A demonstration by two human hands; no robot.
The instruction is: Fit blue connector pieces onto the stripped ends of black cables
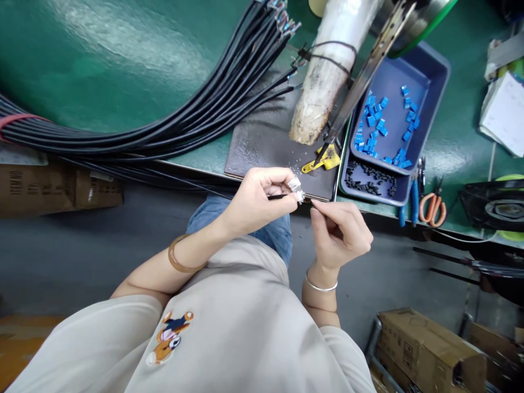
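Observation:
In front of my body, my left hand [266,196] is closed round a black cable [277,196], pinching it near its stripped end. White wrapping covers a left fingertip, and frayed pale strands [301,195] show at the cable's end. My right hand [341,229] is just to the right, thumb and index finger pinched close to those strands. Whatever lies between the right fingertips is too small to make out. Behind both hands, a yellow hand tool [323,159] rests on a dark board [262,143] at the bench edge.
A thick bundle of black cables [196,128] runs across the green bench [123,49]. A white-wrapped post [331,76] leans over the board. Bins hold blue connectors [376,117] and small black pieces [364,180]. Orange-handled scissors [433,208] lie farther right; cardboard boxes [426,346] stand below.

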